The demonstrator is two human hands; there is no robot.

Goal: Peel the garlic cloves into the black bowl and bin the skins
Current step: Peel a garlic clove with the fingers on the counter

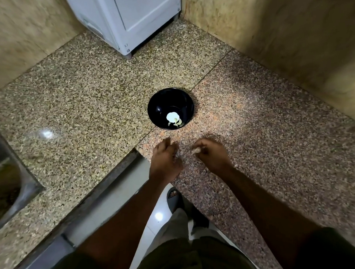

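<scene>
Down low, two hands hover over the speckled counter (253, 131). The left hand (165, 157) has bent fingers, but it is too blurry to tell if it holds anything. The right hand (211, 153) pinches a pale bit of garlic (195, 150) in its fingertips. Straight ahead sits the black bowl (170, 108) with a few peeled cloves (177, 123) inside. Both hands are near it; the left looks a bit closer.

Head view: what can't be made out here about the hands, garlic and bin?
- Left hand: motion-blurred, fingers face away; whether it holds anything is unclear.
- Right hand: its grip pinches a pale scrap, too blurred to tell skin from clove.
- Black bowl: glare hides part of the peeled cloves; count uncertain.
- Bin: nowhere in frame.
</scene>
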